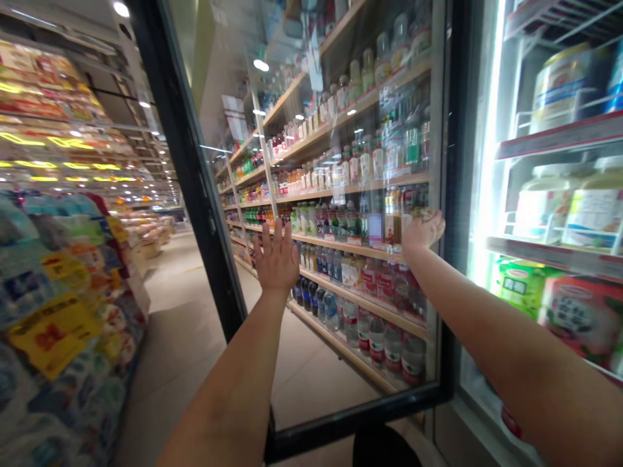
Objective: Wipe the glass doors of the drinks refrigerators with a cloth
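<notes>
A black-framed glass fridge door (195,168) stands swung out in front of me. My left hand (276,258) lies flat on the glass with its fingers stretched upward and open. My right hand (422,230) reaches to the door's right side near the hinge edge, palm against the glass, fingers extended. Neither hand holds anything. Through the glass I see shelves of drink bottles (350,220).
The lit fridge interior (559,253) at right holds jars and cartons on wire shelves. A display of packaged goods with yellow tags (58,311) stands at left. A tiled aisle (180,324) runs ahead between them.
</notes>
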